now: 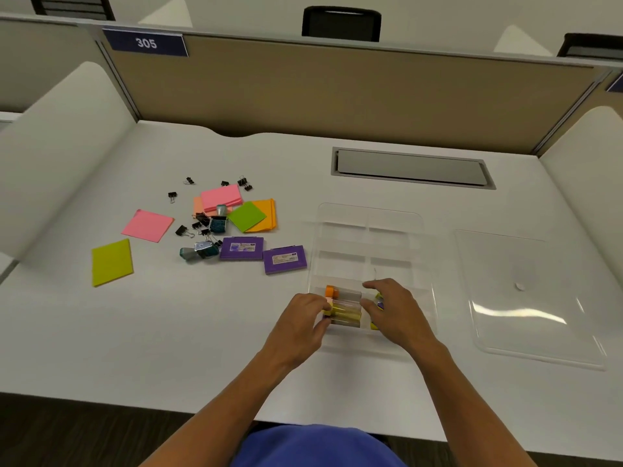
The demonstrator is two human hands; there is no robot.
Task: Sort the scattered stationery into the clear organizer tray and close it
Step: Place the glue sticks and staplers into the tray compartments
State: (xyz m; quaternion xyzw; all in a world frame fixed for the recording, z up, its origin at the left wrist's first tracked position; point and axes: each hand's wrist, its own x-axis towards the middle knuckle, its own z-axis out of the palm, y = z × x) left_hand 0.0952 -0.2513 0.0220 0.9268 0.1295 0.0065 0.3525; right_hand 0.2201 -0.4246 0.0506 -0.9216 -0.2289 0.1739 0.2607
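Both hands [303, 318] gripping highlighters [344, 306] (near compartment), clear tray [371, 217]; lid [526, 298] beside

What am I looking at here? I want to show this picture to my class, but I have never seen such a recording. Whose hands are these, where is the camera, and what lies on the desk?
There is no machine here: a person wears a camera on the head, so the one picture looks forward and down at their own two bare hands.

On the white desk stands a clear organizer tray with compartments. Its clear lid lies apart, to its right. The left hand and the right hand both hold small clear tubes with coloured caps in the tray's nearest compartment.

To the left lies unsorted stationery: pads of sticky notes in pink, green, orange and yellow, black binder clips, two purple boxes, and what look like teal staple removers.
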